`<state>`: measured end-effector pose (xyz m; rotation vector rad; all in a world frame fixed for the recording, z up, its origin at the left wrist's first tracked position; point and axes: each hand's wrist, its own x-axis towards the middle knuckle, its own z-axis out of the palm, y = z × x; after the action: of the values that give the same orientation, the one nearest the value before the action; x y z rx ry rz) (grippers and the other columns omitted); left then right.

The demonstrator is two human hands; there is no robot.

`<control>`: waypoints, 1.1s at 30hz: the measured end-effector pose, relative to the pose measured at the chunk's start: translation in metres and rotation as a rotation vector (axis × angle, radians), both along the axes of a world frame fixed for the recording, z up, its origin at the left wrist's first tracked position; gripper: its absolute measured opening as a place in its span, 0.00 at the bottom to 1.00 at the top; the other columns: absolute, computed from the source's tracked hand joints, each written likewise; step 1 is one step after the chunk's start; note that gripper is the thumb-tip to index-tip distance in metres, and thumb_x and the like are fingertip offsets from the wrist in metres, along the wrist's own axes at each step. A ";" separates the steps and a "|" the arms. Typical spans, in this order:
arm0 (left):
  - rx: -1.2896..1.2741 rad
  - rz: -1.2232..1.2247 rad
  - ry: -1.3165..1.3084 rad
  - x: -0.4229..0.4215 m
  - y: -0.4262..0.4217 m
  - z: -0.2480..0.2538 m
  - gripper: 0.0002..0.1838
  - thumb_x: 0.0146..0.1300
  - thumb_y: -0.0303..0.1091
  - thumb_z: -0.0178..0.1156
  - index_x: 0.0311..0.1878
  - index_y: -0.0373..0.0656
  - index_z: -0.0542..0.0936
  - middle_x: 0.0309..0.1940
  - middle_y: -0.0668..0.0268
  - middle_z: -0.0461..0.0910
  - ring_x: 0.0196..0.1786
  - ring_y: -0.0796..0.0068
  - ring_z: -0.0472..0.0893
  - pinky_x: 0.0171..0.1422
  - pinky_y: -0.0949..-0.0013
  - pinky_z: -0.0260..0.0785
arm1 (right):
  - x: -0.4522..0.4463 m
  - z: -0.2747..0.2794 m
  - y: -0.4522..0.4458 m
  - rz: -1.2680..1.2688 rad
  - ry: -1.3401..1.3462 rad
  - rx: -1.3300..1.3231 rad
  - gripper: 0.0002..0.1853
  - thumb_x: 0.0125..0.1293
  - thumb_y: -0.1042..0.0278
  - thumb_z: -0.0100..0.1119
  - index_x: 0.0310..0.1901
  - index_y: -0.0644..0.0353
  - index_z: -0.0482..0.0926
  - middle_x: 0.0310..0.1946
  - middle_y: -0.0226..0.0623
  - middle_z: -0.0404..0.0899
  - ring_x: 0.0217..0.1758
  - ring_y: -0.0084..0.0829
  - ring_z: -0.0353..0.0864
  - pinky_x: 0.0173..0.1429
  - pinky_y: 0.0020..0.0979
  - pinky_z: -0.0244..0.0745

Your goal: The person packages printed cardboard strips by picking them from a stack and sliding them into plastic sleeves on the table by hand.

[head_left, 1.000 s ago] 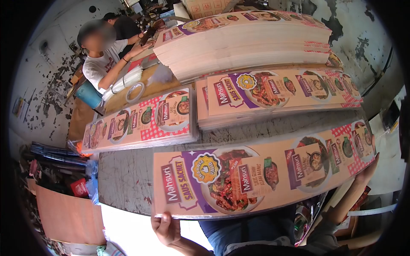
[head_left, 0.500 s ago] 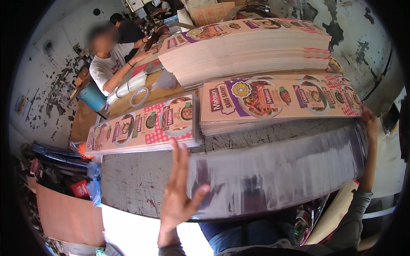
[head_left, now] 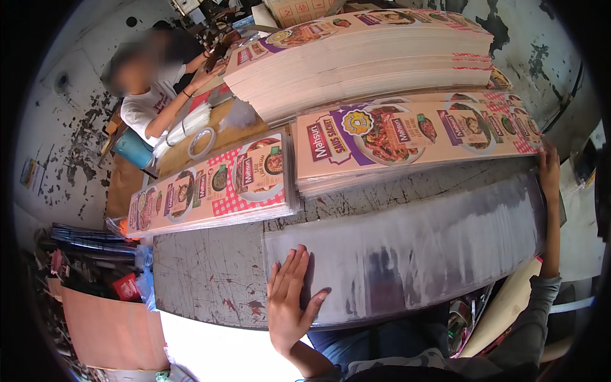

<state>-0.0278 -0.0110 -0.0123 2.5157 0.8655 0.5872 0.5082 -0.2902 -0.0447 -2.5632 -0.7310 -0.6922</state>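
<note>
My left hand [head_left: 293, 299] lies with fingers stretched and thumb apart on the left end of a pile of clear plastic sleeves [head_left: 407, 267], which spreads along the table's front edge. At the far right, my right hand [head_left: 550, 170] is at the front right corner of the top printed cardboard sheet [head_left: 382, 137], its fingers closed around that corner; the fingertips show only in part. That sheet lies on a stack behind the sleeves. To its left stands a lower stack of similar sheets in glossy plastic [head_left: 219, 181].
A tall stack of printed sheets [head_left: 363, 63] rises at the back. A tape roll [head_left: 202, 143] and white strips [head_left: 188, 127] lie at the back left, near a seated person [head_left: 153, 105]. Another person sits behind. The scratched grey table [head_left: 210, 274] ends at the left by plastic scraps.
My left hand has come down and to the right, from raised above the sleeves' left end to flat on it. My right hand stays at the sheet's corner. The view has shifted slightly.
</note>
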 end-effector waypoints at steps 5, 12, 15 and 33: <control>0.076 -0.032 0.046 -0.001 0.000 -0.001 0.30 0.54 0.46 0.61 0.58 0.40 0.70 0.61 0.57 0.66 0.65 0.58 0.63 0.67 0.50 0.50 | 0.030 -0.017 -0.022 0.310 0.265 0.581 0.22 0.67 0.62 0.48 0.59 0.62 0.64 0.48 0.47 0.72 0.54 0.25 0.70 0.53 0.24 0.67; 0.086 -0.036 0.044 0.000 -0.002 0.000 0.29 0.53 0.45 0.61 0.56 0.39 0.72 0.61 0.56 0.66 0.65 0.58 0.63 0.66 0.50 0.50 | 0.021 -0.010 -0.010 0.350 0.171 0.294 0.20 0.66 0.60 0.49 0.56 0.63 0.68 0.54 0.45 0.70 0.60 0.32 0.67 0.62 0.30 0.60; 0.068 -0.019 0.023 0.001 -0.003 0.001 0.29 0.53 0.44 0.61 0.56 0.39 0.72 0.60 0.56 0.66 0.65 0.58 0.63 0.66 0.50 0.50 | 0.020 -0.011 -0.006 0.249 0.110 0.217 0.22 0.66 0.65 0.50 0.59 0.65 0.65 0.59 0.43 0.66 0.64 0.34 0.63 0.65 0.30 0.55; 0.076 -0.014 -0.009 -0.001 -0.003 0.001 0.28 0.53 0.43 0.61 0.56 0.39 0.72 0.60 0.57 0.67 0.64 0.59 0.65 0.66 0.51 0.51 | -0.063 0.091 0.239 0.494 -0.512 -0.134 0.24 0.67 0.65 0.42 0.64 0.58 0.55 0.68 0.41 0.49 0.67 0.43 0.56 0.68 0.48 0.50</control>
<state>-0.0290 -0.0137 -0.0113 2.5831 0.8359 0.6377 0.4450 -0.0512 0.0462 -2.1752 -1.5496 -1.1601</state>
